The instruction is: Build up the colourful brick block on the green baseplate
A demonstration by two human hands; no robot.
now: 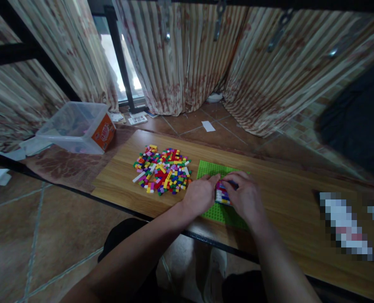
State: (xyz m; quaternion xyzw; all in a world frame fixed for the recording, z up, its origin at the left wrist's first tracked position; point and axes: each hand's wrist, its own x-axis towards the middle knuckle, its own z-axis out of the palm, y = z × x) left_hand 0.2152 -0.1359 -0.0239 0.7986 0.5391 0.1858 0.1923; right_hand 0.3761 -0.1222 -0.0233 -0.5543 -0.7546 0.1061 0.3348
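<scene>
A small structure of toy bricks (pixel 222 196), in white, red, blue, purple and yellow, stands on a bright green studded baseplate (pixel 217 213). My left hand (pixel 200 194) is closed at its left side, fingertips against its upper left edge. From the right, my right hand (pixel 244 194) grips its top and right side with bent fingers. Both hands hide much of the structure, and whether a loose brick sits between the fingers cannot be made out. To the left of the baseplate lies a pile of loose toy bricks (pixel 163 170) in many colours.
The wooden bench top (pixel 284 210) runs across the view. A clear plastic box (pixel 76 126) with an orange label stands beyond its left end. A blurred-out pale object (pixel 345 225) lies at the right. Striped curtains (pixel 187 63) hang behind; papers (pixel 138 119) lie near the window.
</scene>
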